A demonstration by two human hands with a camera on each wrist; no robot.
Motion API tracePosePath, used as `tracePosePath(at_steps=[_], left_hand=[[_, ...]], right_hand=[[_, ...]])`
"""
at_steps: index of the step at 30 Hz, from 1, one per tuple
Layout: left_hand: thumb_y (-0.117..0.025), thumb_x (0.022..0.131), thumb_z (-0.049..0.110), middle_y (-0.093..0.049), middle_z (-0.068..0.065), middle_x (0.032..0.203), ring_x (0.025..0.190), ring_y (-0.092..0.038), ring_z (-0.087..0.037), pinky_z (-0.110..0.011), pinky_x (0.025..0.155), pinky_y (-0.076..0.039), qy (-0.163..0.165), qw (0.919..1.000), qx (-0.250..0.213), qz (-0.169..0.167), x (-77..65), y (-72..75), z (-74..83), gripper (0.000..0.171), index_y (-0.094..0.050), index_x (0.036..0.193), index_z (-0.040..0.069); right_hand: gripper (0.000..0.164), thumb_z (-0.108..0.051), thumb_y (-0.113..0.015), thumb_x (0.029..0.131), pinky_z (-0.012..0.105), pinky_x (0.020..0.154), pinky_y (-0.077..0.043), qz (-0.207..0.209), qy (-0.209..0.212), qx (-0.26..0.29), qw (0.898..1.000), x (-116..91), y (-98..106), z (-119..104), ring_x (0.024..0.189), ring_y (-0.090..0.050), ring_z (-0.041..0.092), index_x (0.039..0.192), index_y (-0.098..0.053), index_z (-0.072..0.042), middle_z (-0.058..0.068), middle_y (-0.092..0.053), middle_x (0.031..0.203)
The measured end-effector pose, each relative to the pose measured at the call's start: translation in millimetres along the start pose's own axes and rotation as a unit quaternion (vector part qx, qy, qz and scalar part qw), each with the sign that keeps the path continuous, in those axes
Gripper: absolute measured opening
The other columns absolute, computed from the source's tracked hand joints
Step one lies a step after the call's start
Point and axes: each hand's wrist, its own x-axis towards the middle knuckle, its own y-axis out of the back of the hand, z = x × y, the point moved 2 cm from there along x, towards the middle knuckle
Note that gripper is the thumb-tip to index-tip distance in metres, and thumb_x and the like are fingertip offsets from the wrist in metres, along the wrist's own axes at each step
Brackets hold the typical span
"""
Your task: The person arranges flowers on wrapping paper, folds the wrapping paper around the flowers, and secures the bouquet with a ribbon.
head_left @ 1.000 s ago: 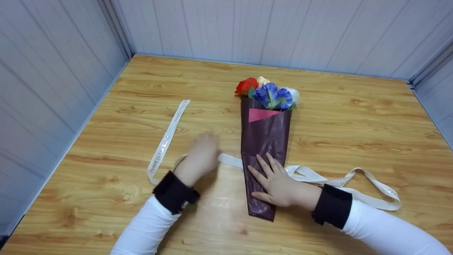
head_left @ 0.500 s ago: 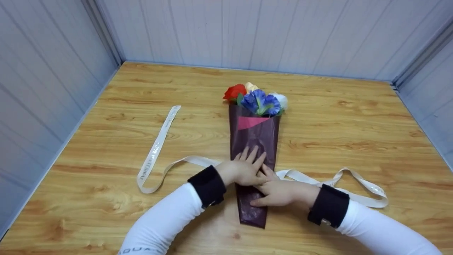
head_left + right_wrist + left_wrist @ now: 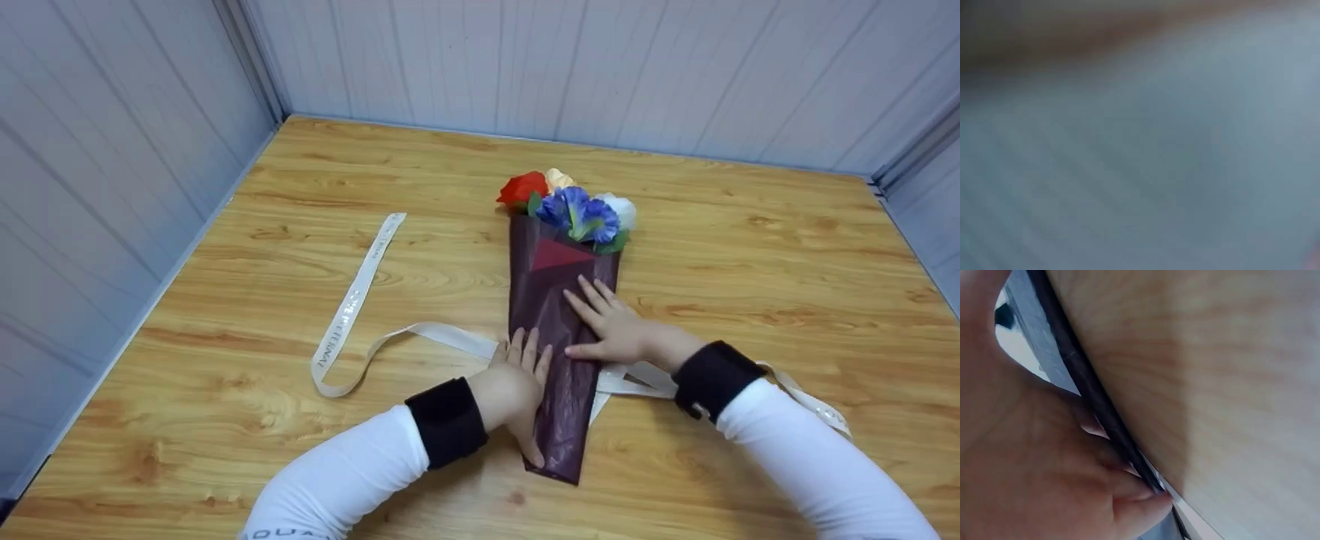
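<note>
A bouquet (image 3: pixel 556 300) in dark plum wrapping paper lies on the table, its red, cream, blue and white flowers (image 3: pixel 577 210) pointing away from me. My left hand (image 3: pixel 517 394) rests with spread fingers on the lower left edge of the wrap; in the left wrist view its fingers lie along the dark paper edge (image 3: pixel 1092 391). Higher up, my right hand (image 3: pixel 619 330) lies spread on the wrap's right side. A cream ribbon (image 3: pixel 450 336) with printed lettering passes beneath the bouquet and comes out on both sides. The right wrist view is blurred.
The ribbon's left end bends back on itself across the wooden table (image 3: pixel 225 300); its right part is partly covered by my right forearm. Pale panel walls (image 3: pixel 525 67) stand behind the table and at both sides.
My left hand came from the ribbon on the left over to the wrap, crossing my right hand, then settled at its lower left edge. My right hand moved up the wrap's right side.
</note>
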Motion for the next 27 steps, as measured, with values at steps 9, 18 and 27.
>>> tracePosePath(at_steps=[9,18,27], left_hand=[[-0.056,0.080,0.068,0.000,-0.018,0.158,0.146,-0.003,-0.035,-0.048,0.117,-0.010,-0.045,0.9822,-0.151,0.103,-6.5,-3.8,-32.2,0.106,-0.007,0.152,0.008],[-0.068,0.086,0.030,-0.037,-0.031,0.141,0.131,-0.036,-0.044,-0.051,0.110,-0.029,0.073,0.9453,-0.253,0.193,-21.9,-22.7,-111.6,0.078,-0.030,0.142,-0.008],[-0.053,0.090,0.002,-0.063,-0.012,0.081,0.069,-0.054,-0.024,-0.037,0.064,-0.047,0.090,0.9307,-0.280,0.218,-32.5,-32.3,-139.3,0.010,-0.062,0.087,0.001]], right_hand=[[0.083,-0.050,-0.044,0.096,0.062,0.111,0.001,0.057,-0.064,-0.006,0.996,1.0,14.7,10.2,0.141,0.001,0.048,0.150,-0.009,0.001,0.027,0.003,0.156],[0.065,-0.040,-0.052,0.095,0.063,0.109,0.001,0.118,0.059,-0.028,0.991,-37.0,0.7,-43.2,0.141,-0.010,0.045,0.146,-0.033,-0.004,0.024,-0.014,0.155],[0.059,-0.036,-0.055,0.095,0.063,0.109,-0.005,0.123,0.066,-0.012,0.990,-49.4,-9.6,-49.3,0.140,-0.015,0.043,0.143,-0.039,-0.007,0.021,-0.021,0.154]])
